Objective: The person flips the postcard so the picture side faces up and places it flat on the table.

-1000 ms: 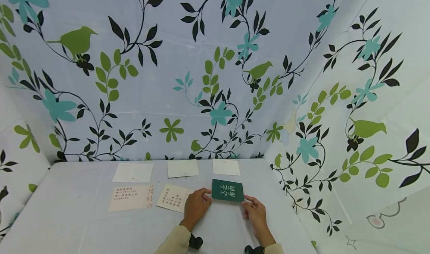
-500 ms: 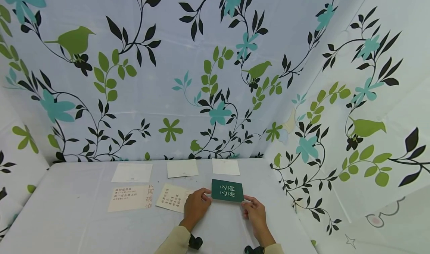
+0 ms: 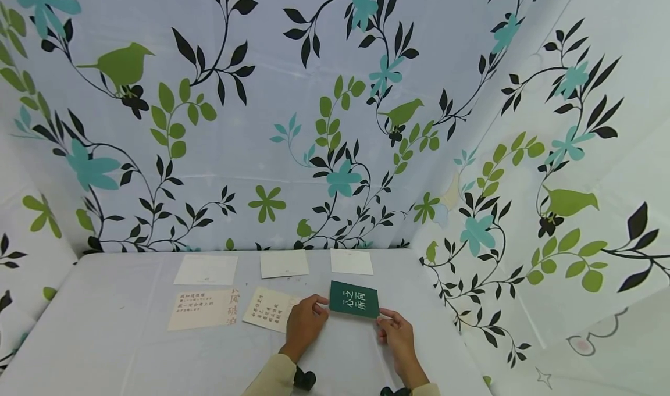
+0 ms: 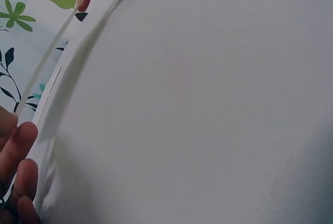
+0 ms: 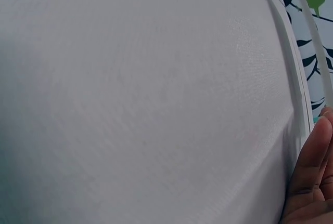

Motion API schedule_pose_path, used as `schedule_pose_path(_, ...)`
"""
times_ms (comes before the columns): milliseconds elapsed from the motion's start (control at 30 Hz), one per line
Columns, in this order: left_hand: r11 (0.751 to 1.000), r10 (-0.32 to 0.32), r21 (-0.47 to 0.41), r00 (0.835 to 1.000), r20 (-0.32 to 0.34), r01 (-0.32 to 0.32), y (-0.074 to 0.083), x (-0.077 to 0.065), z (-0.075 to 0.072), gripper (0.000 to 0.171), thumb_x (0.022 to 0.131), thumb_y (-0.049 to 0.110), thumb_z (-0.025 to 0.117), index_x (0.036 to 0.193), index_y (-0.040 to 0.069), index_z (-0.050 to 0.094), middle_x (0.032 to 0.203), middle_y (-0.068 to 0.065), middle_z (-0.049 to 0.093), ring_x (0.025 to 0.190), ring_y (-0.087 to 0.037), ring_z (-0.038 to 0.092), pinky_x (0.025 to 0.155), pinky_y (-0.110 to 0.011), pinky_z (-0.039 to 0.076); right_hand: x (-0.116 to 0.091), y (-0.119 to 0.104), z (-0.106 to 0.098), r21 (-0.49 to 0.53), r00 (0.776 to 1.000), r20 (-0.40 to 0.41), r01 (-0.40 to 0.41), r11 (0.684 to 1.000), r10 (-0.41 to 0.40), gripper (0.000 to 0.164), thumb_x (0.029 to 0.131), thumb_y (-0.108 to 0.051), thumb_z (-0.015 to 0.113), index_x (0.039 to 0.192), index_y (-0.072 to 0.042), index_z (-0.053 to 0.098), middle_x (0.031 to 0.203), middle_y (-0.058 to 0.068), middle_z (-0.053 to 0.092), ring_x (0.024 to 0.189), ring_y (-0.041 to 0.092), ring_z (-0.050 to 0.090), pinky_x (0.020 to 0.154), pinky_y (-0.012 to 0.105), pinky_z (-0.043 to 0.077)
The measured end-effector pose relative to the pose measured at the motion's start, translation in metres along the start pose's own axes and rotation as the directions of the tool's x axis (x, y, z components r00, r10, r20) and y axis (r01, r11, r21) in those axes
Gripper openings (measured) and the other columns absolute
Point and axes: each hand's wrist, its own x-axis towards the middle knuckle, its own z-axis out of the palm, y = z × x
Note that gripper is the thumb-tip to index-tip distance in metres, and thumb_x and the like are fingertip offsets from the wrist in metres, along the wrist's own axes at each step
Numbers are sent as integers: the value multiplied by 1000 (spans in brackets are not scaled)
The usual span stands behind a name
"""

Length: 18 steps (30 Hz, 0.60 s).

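Note:
A dark green card (image 3: 354, 299) with white Chinese characters is held level between both hands, to the right of the middle. My left hand (image 3: 306, 321) pinches its left end with thumb and fingertips. At the opposite end, my right hand (image 3: 396, 333) grips the card's near right corner between thumb and finger. Seen edge-on in the left wrist view, the card (image 4: 49, 55) is a thin pale strip spanning the two hands, raised off the table. The right wrist view shows the same pale edge (image 5: 315, 34), with right-hand fingers (image 5: 312, 164) at its lower end.
On the white table (image 3: 104, 338), a cream card with printed lines (image 3: 203, 309) lies at left. Another printed card (image 3: 269, 307) is partly behind my left hand. Three blank-looking cards, left (image 3: 206, 269), middle (image 3: 285, 263) and right (image 3: 351, 261), line the back near the patterned curtain.

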Motion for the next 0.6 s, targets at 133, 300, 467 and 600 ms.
schedule_pose_path(133, 999, -9, -35, 1000, -3, 9, 2, -2, -3, 9, 91, 15, 80, 99, 19, 78, 74, 9, 70, 64, -6, 54, 60, -25, 42, -2, 2, 0, 5, 1000, 9, 4, 1000, -4, 29, 99, -10, 69, 128, -4, 71, 92, 3, 77, 71, 13, 60, 61, 24, 53)
schedule_pose_path(300, 999, -24, -31, 1000, 9, 24, 3, -3, -5, 8, 93, 16, 79, 98, 21, 78, 73, 10, 69, 64, -6, 54, 60, -25, 42, -2, 4, 0, 5, 1000, 12, -4, 1000, 4, 28, 99, -9, 69, 127, -4, 72, 93, 4, 77, 70, 13, 60, 61, 25, 54)
schedule_pose_path(467, 999, -7, -33, 1000, 6, 7, 3, -2, -7, 7, 94, 15, 78, 99, 19, 77, 74, 8, 70, 64, -6, 54, 61, -25, 42, -3, 3, 1, -4, 1000, 8, 3, 1000, -3, 27, 99, -8, 68, 126, -4, 72, 92, 3, 77, 69, 13, 61, 60, 25, 54)
schedule_pose_path(600, 999, -8, -36, 1000, 14, 9, 4, -2, -9, 6, 94, 16, 77, 99, 19, 77, 75, 8, 70, 65, -6, 56, 61, -25, 43, -4, 0, 1, 1, 1000, 16, 11, 1000, -11, 28, 99, -8, 68, 126, -3, 72, 92, 4, 78, 68, 13, 61, 59, 24, 54)
